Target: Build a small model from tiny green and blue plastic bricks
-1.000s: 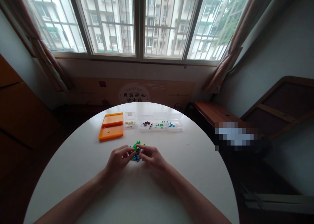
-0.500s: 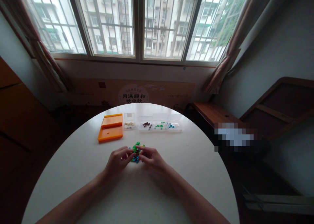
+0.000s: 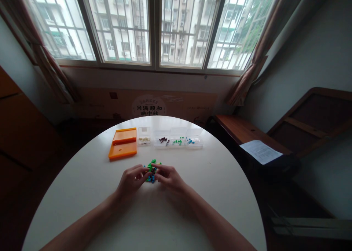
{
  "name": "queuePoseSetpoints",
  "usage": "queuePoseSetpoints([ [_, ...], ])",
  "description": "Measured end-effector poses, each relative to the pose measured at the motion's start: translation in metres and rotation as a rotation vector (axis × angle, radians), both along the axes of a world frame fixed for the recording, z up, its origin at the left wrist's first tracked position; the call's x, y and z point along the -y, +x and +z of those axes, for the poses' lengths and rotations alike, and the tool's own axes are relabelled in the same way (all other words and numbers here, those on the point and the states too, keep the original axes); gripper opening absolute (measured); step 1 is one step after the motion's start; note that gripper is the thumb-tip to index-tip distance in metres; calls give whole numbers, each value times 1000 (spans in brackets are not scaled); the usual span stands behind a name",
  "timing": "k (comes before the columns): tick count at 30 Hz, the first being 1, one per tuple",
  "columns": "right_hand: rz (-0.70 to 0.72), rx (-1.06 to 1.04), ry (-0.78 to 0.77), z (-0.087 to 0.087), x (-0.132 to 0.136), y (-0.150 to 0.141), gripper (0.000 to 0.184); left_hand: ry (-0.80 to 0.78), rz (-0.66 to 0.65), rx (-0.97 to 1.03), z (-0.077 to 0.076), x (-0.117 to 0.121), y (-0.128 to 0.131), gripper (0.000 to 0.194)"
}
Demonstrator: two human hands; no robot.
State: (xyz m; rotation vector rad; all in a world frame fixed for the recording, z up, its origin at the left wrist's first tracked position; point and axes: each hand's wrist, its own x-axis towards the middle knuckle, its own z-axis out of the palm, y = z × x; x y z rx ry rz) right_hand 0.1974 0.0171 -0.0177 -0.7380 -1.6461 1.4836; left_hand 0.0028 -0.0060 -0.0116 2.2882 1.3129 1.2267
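Observation:
A small cluster of green, blue, dark brown and yellow building bricks (image 3: 151,178) stands on the white round table in front of me. Its left side is gripped by my left hand (image 3: 132,179), thumb and fingers closed around it. My right hand (image 3: 171,178) holds the opposite side, with the index finger stretched over the green top and the thumb lower down. The fingers cover part of the cluster, so single bricks are hard to make out.
Beyond the hands lies an orange two-level tray (image 3: 124,150). Beside it stand clear plastic boxes: one with cream pieces (image 3: 144,139), then others with dark brown (image 3: 163,139), green (image 3: 180,140) and blue pieces (image 3: 190,141). A printed sheet (image 3: 261,151) rests on the bench at the right.
The view has shifted slightly. Both hands keep nearly the same hold on the brick cluster.

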Motion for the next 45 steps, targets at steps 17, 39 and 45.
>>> queuePoseSetpoints([
  [17, -36, -124, -112, 5, 0, -2, 45, -6, -5, 30, -1, -2, 0, 17],
  [39, -167, -168, -204, 15, 4, -6, 28, -33, -18, -15, 7, 2, 3, 20],
  [45, -168, -157, -176, 12, 2, -6, 27, -39, -46, -3, 7, 2, 3, 20],
])
